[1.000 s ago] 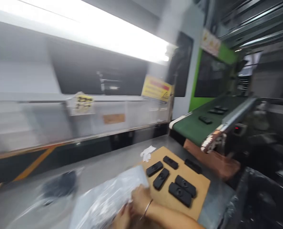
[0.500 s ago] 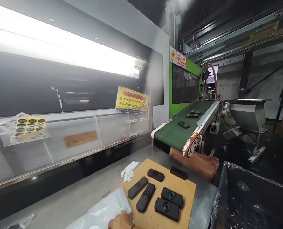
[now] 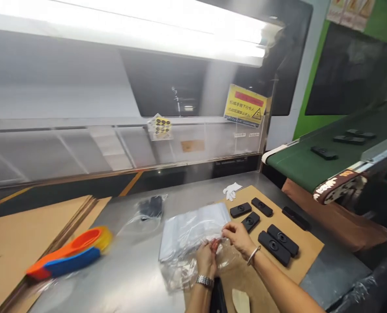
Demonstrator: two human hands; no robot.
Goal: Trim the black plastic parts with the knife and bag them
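My left hand point(image 3: 208, 257), with a metal watch on its wrist, is closed on the crumpled edge of a clear plastic bag point(image 3: 193, 230) at the front of a bag stack. Fingers pinched, my right hand point(image 3: 239, 237) grips the same plastic a little to the right. Several black rectangular parts point(image 3: 274, 247) lie on the brown cardboard sheet point(image 3: 306, 261) right of my hands. Under my left wrist is another black piece point(image 3: 218, 298), partly hidden, beside a pale scrap point(image 3: 241, 301).
A tape dispenser point(image 3: 72, 256) stands left, near stacked cardboard point(image 3: 24, 230) and a bag with dark contents point(image 3: 150, 208). White glove point(image 3: 232, 191) lies behind the parts. The green conveyor point(image 3: 298, 167) carries black parts at right, above a metal table point(image 3: 131, 269).
The view has swung left and down. Both hands now show at the plastic bags, where only one hand was visible at the bottom edge before. The tape dispenser and cardboard stack have come into view.
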